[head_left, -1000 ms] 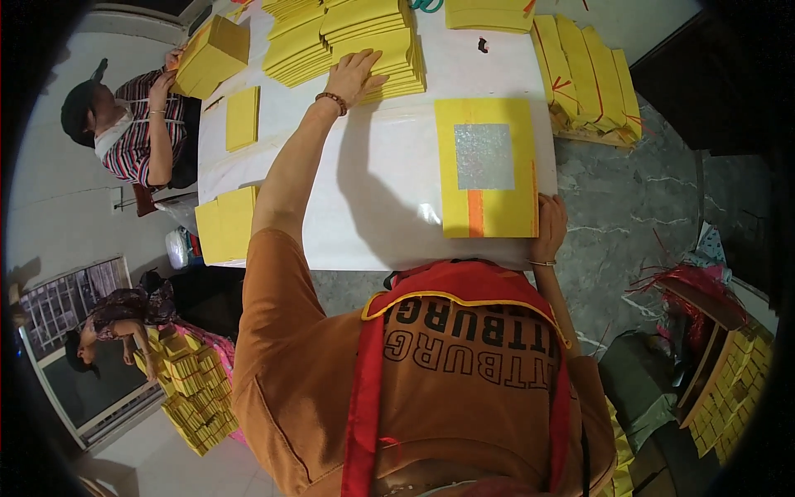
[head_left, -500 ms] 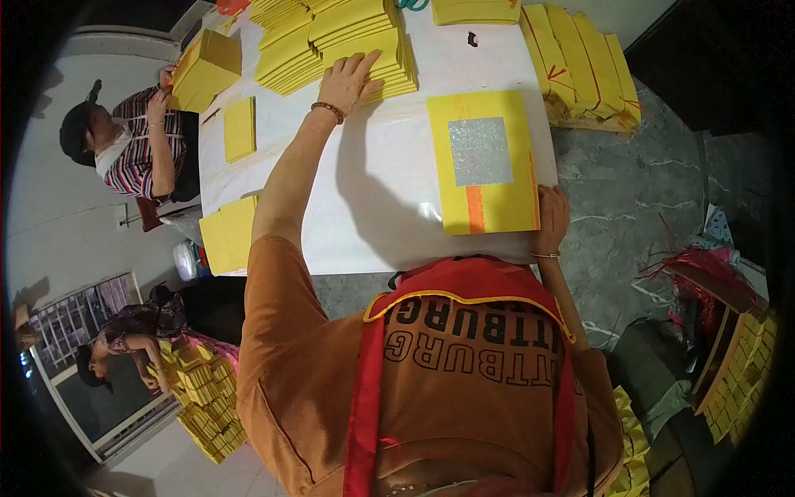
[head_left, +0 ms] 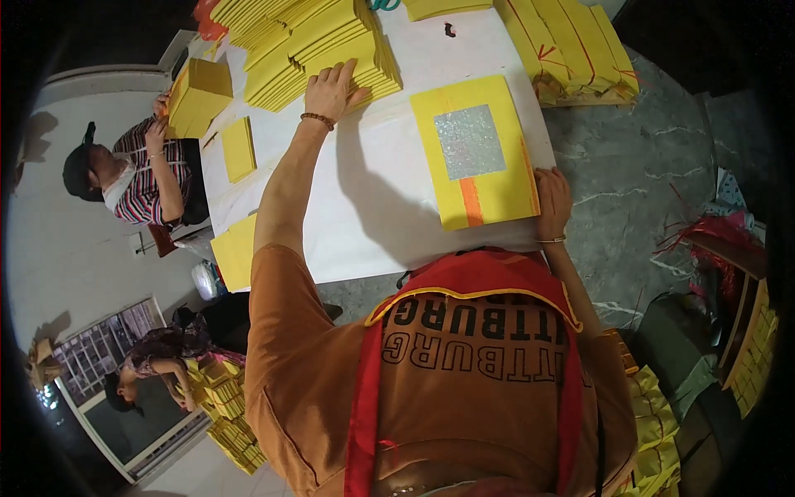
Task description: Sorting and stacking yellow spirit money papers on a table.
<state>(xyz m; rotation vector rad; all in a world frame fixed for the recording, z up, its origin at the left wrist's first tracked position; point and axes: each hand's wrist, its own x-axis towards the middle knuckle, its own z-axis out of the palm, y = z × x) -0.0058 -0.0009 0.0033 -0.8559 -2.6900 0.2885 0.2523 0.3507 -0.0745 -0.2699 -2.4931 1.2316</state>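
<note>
My left hand, with a beaded bracelet on its wrist, rests with fingers spread on the near end of fanned stacks of yellow paper. Closer to me, at the right of the table, lies a flat yellow sheet with a silvery square and an orange strip. Whether more sheets lie beneath it is hard to see. Beside its right edge, at the table's side, is my right hand. Its fingers point upward, slightly bent, and hold nothing visible; the thumb is hidden.
Yellow bundles tied with red string stand beyond the table's right corner. Teal scissor handles show at the far edge. At left, a person in stripes holds a yellow block. Another person bends over yellow bundles.
The whole view has shifted and tilted slightly. My left hand still lies on the stack. My right hand's fingers have moved a little farther up along the sheet's edge.
</note>
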